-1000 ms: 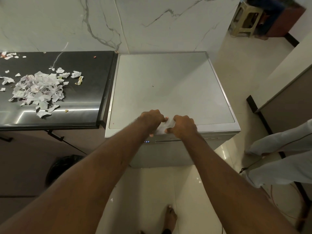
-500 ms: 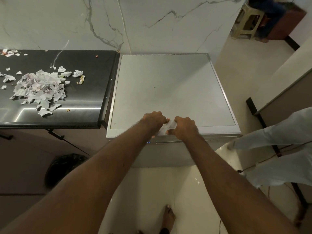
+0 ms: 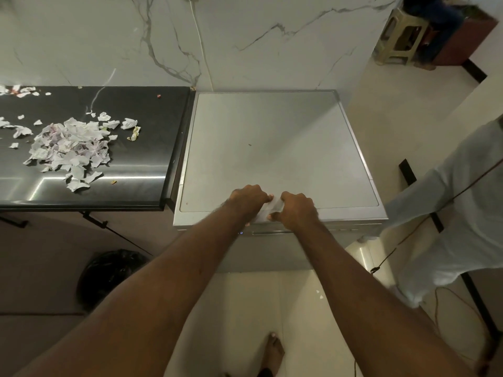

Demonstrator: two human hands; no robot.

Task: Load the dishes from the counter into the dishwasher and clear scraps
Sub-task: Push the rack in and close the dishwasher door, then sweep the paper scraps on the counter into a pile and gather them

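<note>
A silver dishwasher point(image 3: 272, 148) stands shut in the middle, its flat top bare. At its front edge my left hand point(image 3: 249, 200) and my right hand point(image 3: 298, 210) are close together, and both pinch a small white piece of paper point(image 3: 273, 208) between them. A heap of torn paper scraps point(image 3: 70, 146) lies on the dark counter point(image 3: 136, 186) to the left, with several loose bits scattered around it. No dishes are in view.
A black bin bag point(image 3: 111, 276) sits on the floor under the counter. Another person in white clothing point(image 3: 457, 221) stands at the right, close to the dishwasher, with a cord hanging there. A stool point(image 3: 402, 36) stands at the far right. My bare foot point(image 3: 273, 352) is on the tiled floor.
My hands stay on the paper at the dishwasher's front edge. The person on the right has moved closer to the dishwasher.
</note>
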